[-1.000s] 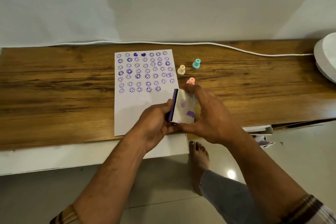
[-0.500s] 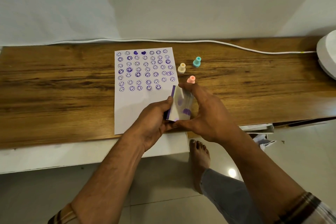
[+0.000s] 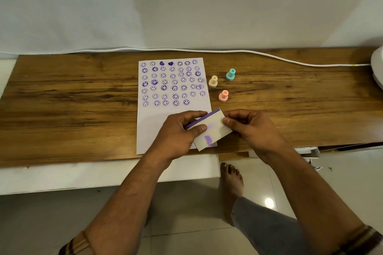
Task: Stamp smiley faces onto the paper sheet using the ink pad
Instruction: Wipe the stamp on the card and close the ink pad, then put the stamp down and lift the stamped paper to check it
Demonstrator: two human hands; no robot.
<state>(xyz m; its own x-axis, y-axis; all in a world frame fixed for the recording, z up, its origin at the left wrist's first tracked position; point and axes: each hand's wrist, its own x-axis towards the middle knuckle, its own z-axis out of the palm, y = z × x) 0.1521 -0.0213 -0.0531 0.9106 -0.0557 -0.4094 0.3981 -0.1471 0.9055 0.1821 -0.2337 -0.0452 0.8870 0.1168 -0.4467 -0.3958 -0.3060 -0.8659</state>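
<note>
Paper sheet [image 3: 165, 118]: seven rows stamped, lower third blank. Ink pad [image 3: 211, 130]: pinched between left hand [image 3: 178, 132] and right hand [image 3: 252, 128]. Stampers [image 3: 223, 95]: untouched.

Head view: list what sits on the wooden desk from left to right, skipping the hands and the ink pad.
Paper sheet → cream stamp → pink stamp → teal stamp → white object at the right edge.
</note>
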